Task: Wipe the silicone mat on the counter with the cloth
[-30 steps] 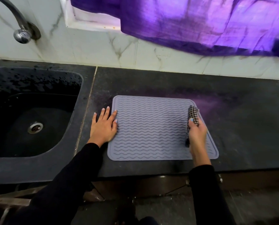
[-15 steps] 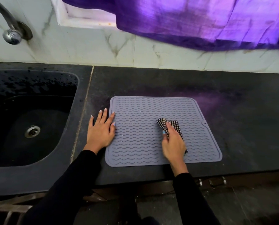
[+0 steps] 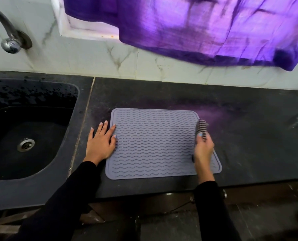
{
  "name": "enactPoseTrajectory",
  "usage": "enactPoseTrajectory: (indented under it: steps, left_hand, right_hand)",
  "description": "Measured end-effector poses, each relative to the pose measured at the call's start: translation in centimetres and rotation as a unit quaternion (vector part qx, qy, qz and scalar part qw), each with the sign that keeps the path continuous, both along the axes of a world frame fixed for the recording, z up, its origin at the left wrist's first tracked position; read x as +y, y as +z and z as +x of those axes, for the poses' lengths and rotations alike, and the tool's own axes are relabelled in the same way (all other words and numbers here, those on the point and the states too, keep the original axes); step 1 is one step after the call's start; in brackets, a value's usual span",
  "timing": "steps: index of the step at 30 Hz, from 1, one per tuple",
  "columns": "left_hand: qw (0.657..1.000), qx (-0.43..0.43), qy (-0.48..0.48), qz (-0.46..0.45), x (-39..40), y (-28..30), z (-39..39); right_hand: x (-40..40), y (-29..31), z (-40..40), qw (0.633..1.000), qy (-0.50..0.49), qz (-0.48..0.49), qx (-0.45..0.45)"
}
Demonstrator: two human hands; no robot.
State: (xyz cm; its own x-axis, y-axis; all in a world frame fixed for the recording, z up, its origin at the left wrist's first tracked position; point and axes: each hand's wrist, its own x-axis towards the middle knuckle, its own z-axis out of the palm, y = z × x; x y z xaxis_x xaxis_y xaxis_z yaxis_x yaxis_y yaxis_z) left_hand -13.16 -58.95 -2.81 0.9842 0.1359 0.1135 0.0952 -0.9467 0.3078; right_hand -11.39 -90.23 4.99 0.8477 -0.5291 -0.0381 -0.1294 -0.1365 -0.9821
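While flat on the counter [image 3: 249, 136], silicone mat [image 3: 155, 143]: grey-lilac, wavy-ridged, rounded corners.
Left hand [image 3: 101, 143]: fingers spread, pressing mat's left edge.
Right hand [image 3: 203, 150]: fingers clamped on checked cloth [image 3: 202, 128], mat's right edge.

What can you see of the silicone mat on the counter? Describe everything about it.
The silicone mat is a grey-lilac rectangle with rounded corners, a raised rim and rows of wavy ridges. It looks soft and rubbery. It lies flat on the dark counter, right of the sink, slightly askew. The left hand rests at its left edge, fingertips on the rim. The right hand holds a checked cloth at its right edge.
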Motion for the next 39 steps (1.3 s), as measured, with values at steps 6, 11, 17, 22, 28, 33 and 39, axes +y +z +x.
enactPoseTrajectory:
  steps: [6,11,17,22,28,33,39]
  left_hand:
    - [1.000,-0.008,0.001,0.007,0.1,-0.1,-0.1]
    - [1.000,-0.014,0.004,0.014,0.0,-0.3,0.0]
    - [1.000,-0.020,0.007,0.008,0.0,-0.1,0.0]
    - [1.000,-0.011,0.010,0.005,0.1,0.1,0.0]
    - [1.000,-0.014,0.011,0.005,0.1,0.0,0.0]
    - [0.999,-0.021,0.021,0.015,0.3,-0.4,0.2]
    - [0.999,-0.029,0.021,0.019,0.1,-0.4,0.2]
  right_hand:
    - [5.3,-5.0,-2.7,0.874,0.232,-0.421,0.069]
    - [4.2,-5.1,-1.5,0.870,0.260,-0.417,0.035]
    - [1.7,-3.7,0.7,0.962,0.231,-0.139,0.047]
    - [-1.8,-1.3,2.6,0.981,0.069,0.154,0.100]
    - [-3.0,0.2,0.9,0.973,0.091,-0.211,0.025]
    - [-0.4,-4.6,-0.5,0.839,0.248,-0.475,0.099]
    - [-1.8,-4.8,0.5,0.845,0.286,-0.442,0.093]
